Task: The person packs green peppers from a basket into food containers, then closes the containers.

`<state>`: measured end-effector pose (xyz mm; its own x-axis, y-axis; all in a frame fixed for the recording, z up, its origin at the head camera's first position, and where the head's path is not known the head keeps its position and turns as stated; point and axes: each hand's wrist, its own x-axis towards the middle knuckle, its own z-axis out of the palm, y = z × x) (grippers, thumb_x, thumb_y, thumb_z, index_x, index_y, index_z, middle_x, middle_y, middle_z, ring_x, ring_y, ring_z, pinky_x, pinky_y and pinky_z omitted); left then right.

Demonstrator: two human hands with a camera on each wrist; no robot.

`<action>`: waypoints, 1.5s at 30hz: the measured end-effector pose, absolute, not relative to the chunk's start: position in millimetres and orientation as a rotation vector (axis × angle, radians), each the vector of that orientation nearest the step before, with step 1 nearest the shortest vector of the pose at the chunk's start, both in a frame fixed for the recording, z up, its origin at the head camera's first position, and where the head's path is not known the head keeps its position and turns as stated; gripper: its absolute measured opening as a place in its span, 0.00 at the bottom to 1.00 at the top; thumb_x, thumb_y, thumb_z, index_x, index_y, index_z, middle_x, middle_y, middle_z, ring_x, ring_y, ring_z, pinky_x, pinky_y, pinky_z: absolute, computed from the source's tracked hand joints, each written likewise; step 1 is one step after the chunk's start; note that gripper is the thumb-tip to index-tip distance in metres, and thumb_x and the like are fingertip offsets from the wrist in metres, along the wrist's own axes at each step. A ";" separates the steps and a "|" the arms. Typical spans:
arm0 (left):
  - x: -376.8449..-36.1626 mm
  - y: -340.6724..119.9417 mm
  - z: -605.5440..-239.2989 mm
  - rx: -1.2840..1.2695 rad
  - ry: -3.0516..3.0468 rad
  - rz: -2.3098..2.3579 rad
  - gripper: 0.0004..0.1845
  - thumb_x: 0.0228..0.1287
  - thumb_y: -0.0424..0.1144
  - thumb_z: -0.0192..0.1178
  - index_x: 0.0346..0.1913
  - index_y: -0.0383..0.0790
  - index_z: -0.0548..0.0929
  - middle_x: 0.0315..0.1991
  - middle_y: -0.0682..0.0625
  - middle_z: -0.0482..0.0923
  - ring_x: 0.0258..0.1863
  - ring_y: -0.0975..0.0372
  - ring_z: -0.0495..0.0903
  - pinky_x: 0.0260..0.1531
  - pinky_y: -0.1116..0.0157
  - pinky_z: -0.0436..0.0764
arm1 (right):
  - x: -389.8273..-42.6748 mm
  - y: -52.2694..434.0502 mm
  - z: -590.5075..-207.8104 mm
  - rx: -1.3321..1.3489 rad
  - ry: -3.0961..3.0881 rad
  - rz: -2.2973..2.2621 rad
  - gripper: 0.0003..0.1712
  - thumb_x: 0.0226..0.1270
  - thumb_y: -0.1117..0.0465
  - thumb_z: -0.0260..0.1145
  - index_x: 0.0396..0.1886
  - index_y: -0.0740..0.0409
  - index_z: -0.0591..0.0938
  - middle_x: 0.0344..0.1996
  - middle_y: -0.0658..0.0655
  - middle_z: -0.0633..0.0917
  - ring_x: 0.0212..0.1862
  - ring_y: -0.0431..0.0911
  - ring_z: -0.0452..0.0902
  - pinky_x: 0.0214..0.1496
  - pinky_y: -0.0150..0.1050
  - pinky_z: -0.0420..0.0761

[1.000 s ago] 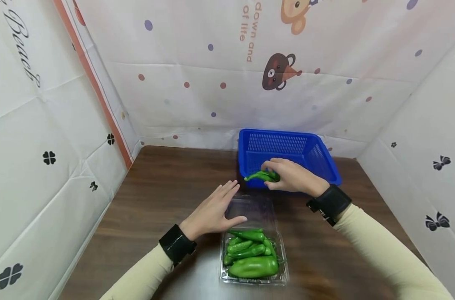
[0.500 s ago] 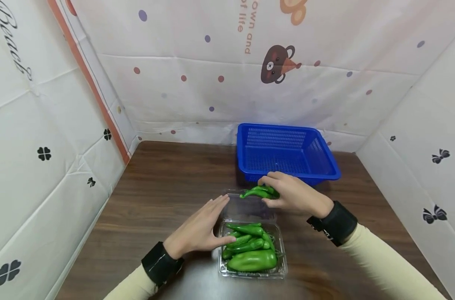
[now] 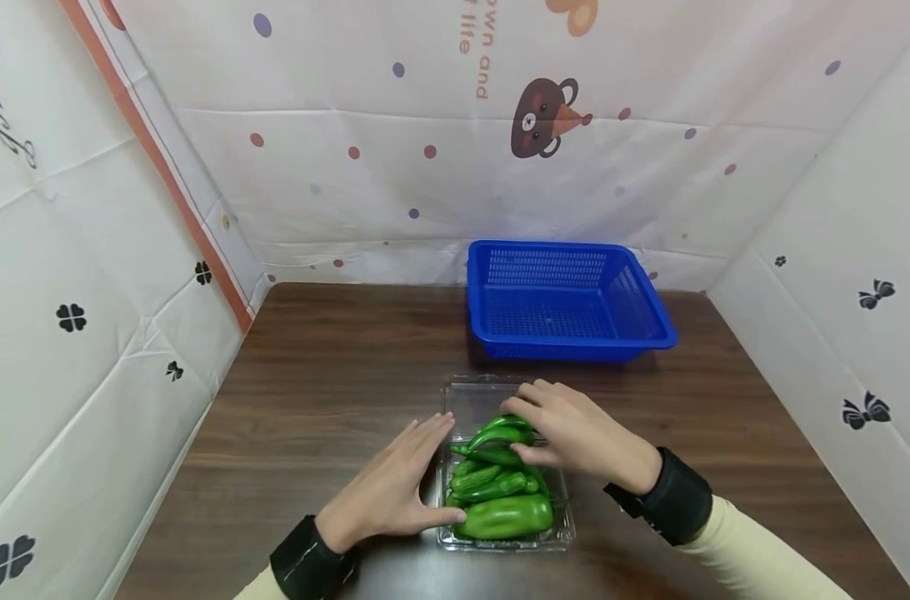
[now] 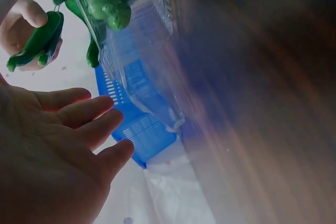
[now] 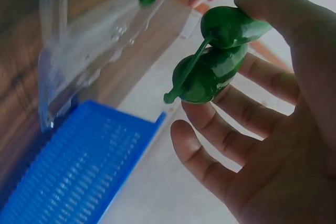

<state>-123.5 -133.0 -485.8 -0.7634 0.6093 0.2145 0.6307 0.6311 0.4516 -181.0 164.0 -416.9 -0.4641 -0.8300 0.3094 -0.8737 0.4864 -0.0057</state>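
My right hand (image 3: 578,433) pinches a couple of green chili peppers (image 5: 212,74) between thumb and fingers, close over the back part of a clear plastic box (image 3: 503,546). Their stems show in the right wrist view. Inside the box lie several more green peppers, with one large, thick pepper (image 3: 506,518) at the front. Its clear lid (image 3: 470,404) is folded back flat toward the basket. To the left of the box my left hand (image 3: 391,487) is held with fingers extended, its thumb reaching the near left rim. Nothing is in the left palm in the left wrist view.
A blue perforated plastic basket (image 3: 575,342) stands at the back of the brown wooden table (image 3: 335,375), behind the box. Printed cloth walls (image 3: 350,200) enclose the table at the back and both sides.
My right hand has brought the held peppers from the front edge of the blue basket down over the plastic box. The left hand has drawn nearer to me, along the box's left side.
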 end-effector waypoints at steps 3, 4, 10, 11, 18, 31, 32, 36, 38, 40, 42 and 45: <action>-117.4 -133.3 -489.5 -1.068 -2.788 -0.807 0.63 0.56 0.77 0.61 0.81 0.35 0.55 0.80 0.39 0.56 0.79 0.51 0.57 0.77 0.46 0.55 | -173.1 158.6 -420.6 1.455 -2.455 0.174 0.25 0.59 0.48 0.78 0.53 0.53 0.83 0.40 0.51 0.80 0.37 0.44 0.75 0.37 0.39 0.79; -115.6 -133.3 -491.0 -1.073 -2.781 -0.811 0.64 0.55 0.77 0.61 0.81 0.34 0.55 0.80 0.38 0.56 0.79 0.51 0.57 0.77 0.45 0.56 | -170.7 156.7 -421.7 1.455 -2.452 0.153 0.25 0.59 0.48 0.78 0.53 0.53 0.83 0.40 0.51 0.81 0.37 0.44 0.75 0.37 0.40 0.79; -107.9 -132.6 -496.1 -1.089 -2.757 -0.840 0.66 0.52 0.76 0.66 0.80 0.32 0.56 0.80 0.38 0.56 0.79 0.50 0.58 0.76 0.44 0.56 | -158.8 147.5 -427.1 1.417 -2.452 0.023 0.25 0.56 0.46 0.79 0.49 0.50 0.83 0.37 0.50 0.79 0.36 0.45 0.74 0.34 0.40 0.78; -107.3 -132.4 -496.4 -1.089 -2.756 -0.842 0.66 0.51 0.75 0.68 0.80 0.32 0.56 0.80 0.38 0.56 0.79 0.50 0.58 0.76 0.44 0.57 | -157.1 146.3 -427.4 1.409 -2.455 0.001 0.25 0.56 0.45 0.79 0.49 0.50 0.83 0.36 0.50 0.79 0.36 0.46 0.74 0.33 0.40 0.78; -106.8 -131.4 -497.9 -1.095 -2.740 -0.843 0.68 0.48 0.72 0.73 0.80 0.32 0.55 0.79 0.37 0.56 0.78 0.49 0.58 0.75 0.43 0.57 | -147.6 143.4 -425.7 1.407 -2.536 -0.079 0.26 0.60 0.42 0.77 0.53 0.48 0.83 0.42 0.51 0.82 0.41 0.47 0.76 0.39 0.42 0.80; -107.9 -131.9 -501.3 -1.097 -2.754 -0.839 0.67 0.49 0.73 0.71 0.81 0.33 0.55 0.81 0.40 0.54 0.79 0.51 0.56 0.76 0.45 0.56 | -139.8 143.2 -440.9 1.428 -2.459 0.164 0.17 0.67 0.49 0.74 0.53 0.45 0.87 0.52 0.52 0.83 0.49 0.47 0.77 0.48 0.44 0.81; -107.9 -131.9 -501.3 -1.096 -2.755 -0.839 0.67 0.49 0.73 0.71 0.81 0.33 0.55 0.81 0.40 0.54 0.79 0.51 0.57 0.76 0.45 0.56 | -139.5 143.5 -441.9 1.423 -2.456 0.166 0.16 0.67 0.49 0.74 0.52 0.45 0.87 0.52 0.52 0.83 0.49 0.47 0.76 0.48 0.44 0.81; -107.6 -132.1 -502.3 -1.092 -2.764 -0.848 0.67 0.50 0.73 0.70 0.81 0.33 0.55 0.80 0.39 0.54 0.79 0.51 0.56 0.76 0.46 0.55 | -138.3 142.3 -445.4 1.417 -2.429 0.203 0.19 0.65 0.51 0.76 0.55 0.47 0.87 0.54 0.53 0.83 0.51 0.48 0.77 0.50 0.46 0.81; -107.4 -132.3 -502.6 -1.090 -2.768 -0.852 0.67 0.50 0.74 0.70 0.81 0.33 0.54 0.80 0.39 0.54 0.79 0.52 0.56 0.76 0.46 0.55 | -137.9 139.2 -447.5 1.430 -2.397 0.234 0.20 0.65 0.51 0.76 0.56 0.49 0.87 0.55 0.53 0.84 0.53 0.48 0.77 0.52 0.47 0.81; -107.3 -132.5 -502.9 -1.089 -2.772 -0.856 0.66 0.51 0.74 0.69 0.81 0.33 0.54 0.80 0.39 0.54 0.79 0.52 0.55 0.77 0.47 0.55 | -137.5 135.0 -450.0 1.450 -2.363 0.258 0.20 0.65 0.51 0.76 0.55 0.49 0.87 0.55 0.52 0.84 0.54 0.49 0.78 0.54 0.47 0.81; -107.4 -132.5 -503.1 -1.090 -2.776 -0.863 0.66 0.52 0.74 0.68 0.81 0.34 0.54 0.81 0.40 0.53 0.80 0.52 0.55 0.77 0.47 0.55 | -136.8 131.1 -451.9 1.472 -2.342 0.265 0.18 0.65 0.51 0.75 0.53 0.49 0.88 0.54 0.51 0.85 0.55 0.48 0.78 0.55 0.47 0.80; -107.9 -132.1 -503.4 -1.098 -2.782 -0.866 0.65 0.53 0.75 0.67 0.81 0.35 0.55 0.82 0.43 0.51 0.80 0.52 0.55 0.77 0.47 0.54 | -136.1 127.9 -454.1 1.493 -2.331 0.236 0.14 0.67 0.51 0.74 0.50 0.46 0.89 0.53 0.50 0.85 0.54 0.48 0.78 0.55 0.46 0.79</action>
